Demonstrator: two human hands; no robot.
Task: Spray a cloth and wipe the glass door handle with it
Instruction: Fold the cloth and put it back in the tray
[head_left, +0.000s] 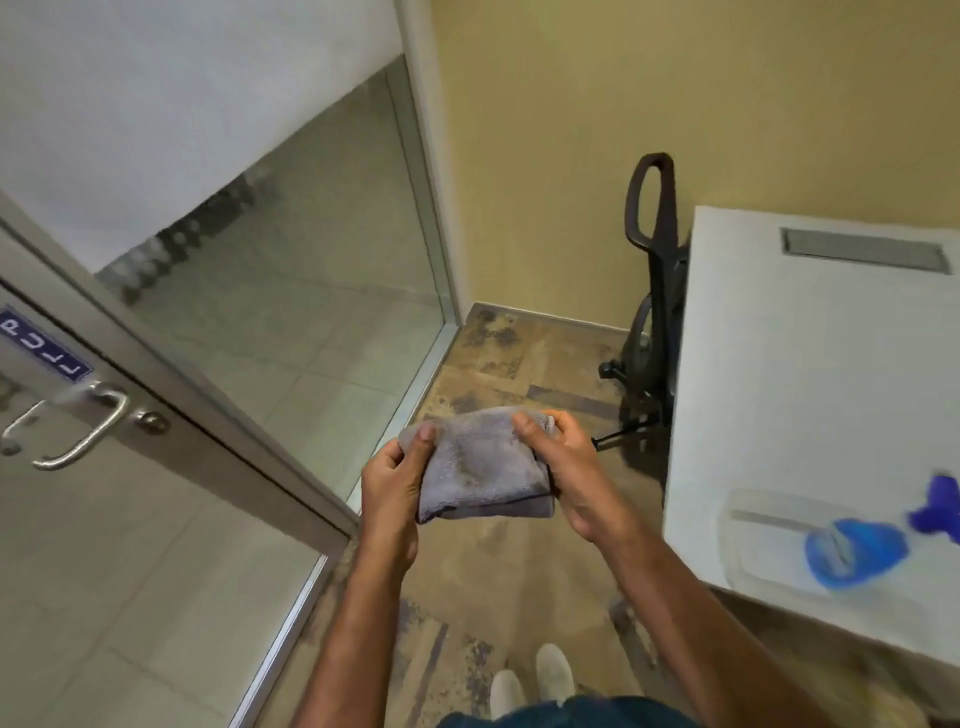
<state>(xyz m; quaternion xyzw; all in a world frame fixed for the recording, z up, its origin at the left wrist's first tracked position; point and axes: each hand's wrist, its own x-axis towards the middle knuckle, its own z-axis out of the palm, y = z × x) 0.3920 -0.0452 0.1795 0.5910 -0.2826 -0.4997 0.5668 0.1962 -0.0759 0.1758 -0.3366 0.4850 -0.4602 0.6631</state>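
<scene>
A folded grey cloth is held in front of me at waist height, over the floor. My left hand grips its left edge with the thumb on top. My right hand grips its right edge. The metal door handle, a curved silver bar, is on the glass door at the far left, well apart from the cloth. A blue spray bottle lies blurred on the white table at the right, untouched by either hand.
The white table fills the right side, its edge close to my right forearm. A black office chair stands in the corner by the yellow wall. A glass wall panel runs behind the door. My shoes are on patterned carpet.
</scene>
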